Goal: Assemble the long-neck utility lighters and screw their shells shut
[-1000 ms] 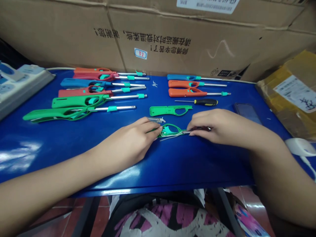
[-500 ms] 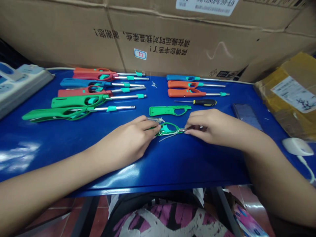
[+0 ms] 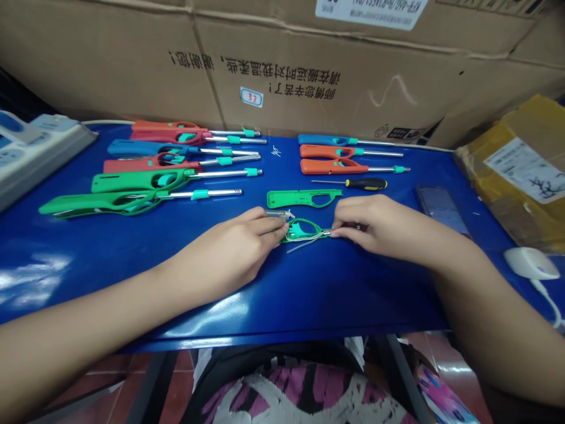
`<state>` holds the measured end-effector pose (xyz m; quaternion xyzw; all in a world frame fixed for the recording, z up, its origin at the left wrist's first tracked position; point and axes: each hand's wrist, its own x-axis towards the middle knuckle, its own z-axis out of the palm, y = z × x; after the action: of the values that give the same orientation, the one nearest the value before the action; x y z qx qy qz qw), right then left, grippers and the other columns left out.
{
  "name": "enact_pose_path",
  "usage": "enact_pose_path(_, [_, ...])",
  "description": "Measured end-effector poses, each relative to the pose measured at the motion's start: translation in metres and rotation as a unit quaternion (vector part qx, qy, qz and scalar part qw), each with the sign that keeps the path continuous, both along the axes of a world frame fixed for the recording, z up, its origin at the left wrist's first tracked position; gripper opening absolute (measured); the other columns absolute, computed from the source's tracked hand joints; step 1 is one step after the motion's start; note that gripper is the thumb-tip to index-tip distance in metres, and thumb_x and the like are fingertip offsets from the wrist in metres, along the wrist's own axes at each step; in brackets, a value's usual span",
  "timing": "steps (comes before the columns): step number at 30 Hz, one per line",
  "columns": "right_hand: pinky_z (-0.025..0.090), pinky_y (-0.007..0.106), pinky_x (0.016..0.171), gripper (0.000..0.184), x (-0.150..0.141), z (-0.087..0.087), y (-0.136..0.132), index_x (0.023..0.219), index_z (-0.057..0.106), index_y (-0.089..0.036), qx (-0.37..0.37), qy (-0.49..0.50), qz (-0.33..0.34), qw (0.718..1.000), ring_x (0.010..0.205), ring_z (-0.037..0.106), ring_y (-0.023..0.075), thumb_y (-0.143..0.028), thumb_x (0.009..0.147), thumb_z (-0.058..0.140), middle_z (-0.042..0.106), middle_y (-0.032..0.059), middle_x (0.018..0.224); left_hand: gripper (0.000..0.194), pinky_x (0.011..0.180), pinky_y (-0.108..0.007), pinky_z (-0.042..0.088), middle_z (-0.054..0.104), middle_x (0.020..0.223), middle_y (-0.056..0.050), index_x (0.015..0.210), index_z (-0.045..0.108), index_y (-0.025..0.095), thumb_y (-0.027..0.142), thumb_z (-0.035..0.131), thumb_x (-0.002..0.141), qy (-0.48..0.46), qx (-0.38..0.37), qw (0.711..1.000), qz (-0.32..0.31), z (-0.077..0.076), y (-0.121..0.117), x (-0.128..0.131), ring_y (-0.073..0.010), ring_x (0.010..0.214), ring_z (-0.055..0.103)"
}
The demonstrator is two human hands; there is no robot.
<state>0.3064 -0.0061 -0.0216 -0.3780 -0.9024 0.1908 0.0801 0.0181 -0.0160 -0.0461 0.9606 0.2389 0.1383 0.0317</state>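
Observation:
My left hand (image 3: 247,241) presses its fingers on the handle end of an opened green lighter (image 3: 319,224), whose teal trigger and thin wires lie exposed. My right hand (image 3: 362,224) pinches the metal tube at the lighter's other end; most of that tube is hidden by the fingers. A thin clear tube (image 3: 302,245) sticks out below the lighter. Beside my left fingertips is a small clear fuel tank (image 3: 276,213) with a white end. Just behind the hands lies the loose green half shell (image 3: 289,198), its inside facing up.
Several lighters (image 3: 145,181) lie in a stack of rows at the left, more lighters (image 3: 326,166) at the back right. A screwdriver (image 3: 366,184), a phone (image 3: 441,207) and a white charger (image 3: 531,262) are on the right. A power strip (image 3: 44,150) sits far left, cardboard (image 3: 282,35) behind.
My right fingers have shifted slightly along the metal tube, and the thin clear tube has moved a little to the right. My left hand stays nearly still.

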Motion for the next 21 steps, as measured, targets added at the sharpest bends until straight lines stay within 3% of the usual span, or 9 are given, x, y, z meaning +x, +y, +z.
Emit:
enact_pose_path(10, [0.038, 0.025, 0.060, 0.013, 0.002, 0.000, 0.000, 0.077, 0.063, -0.017, -0.029, 0.004, -0.038, 0.999, 0.066, 0.055, 0.0124, -0.020, 0.090, 0.065, 0.064, 0.0011, 0.076, 0.030, 0.093, -0.043, 0.061, 0.073, 0.121, -0.013, 0.123, 0.070, 0.009, 0.015, 0.052, 0.099, -0.038, 0.016, 0.999, -0.007, -0.002, 0.002, 0.000, -0.0273, 0.105, 0.069])
enact_pose_path(14, [0.038, 0.024, 0.059, 0.015, 0.000, 0.003, -0.003, 0.085, 0.063, -0.017, -0.009, 0.005, -0.032, 0.999, 0.064, 0.052, 0.0117, -0.030, 0.091, 0.067, 0.061, 0.0005, 0.078, 0.027, 0.096, -0.042, 0.060, 0.074, 0.120, -0.010, 0.121, 0.070, 0.015, 0.019, 0.054, 0.100, -0.068, -0.002, 0.998, -0.017, -0.001, 0.002, 0.000, -0.0246, 0.107, 0.071])
enact_pose_path(21, [0.042, 0.027, 0.069, 0.016, -0.019, -0.007, -0.009, 0.101, 0.062, -0.018, 0.035, 0.027, 0.010, 0.999, 0.081, 0.058, 0.0155, -0.033, 0.097, 0.062, 0.062, 0.0049, 0.098, 0.026, 0.096, -0.042, 0.059, 0.073, 0.118, -0.012, 0.122, 0.069, 0.014, 0.020, 0.053, 0.101, -0.066, -0.020, 0.997, -0.030, -0.001, 0.003, 0.001, -0.0247, 0.109, 0.069])
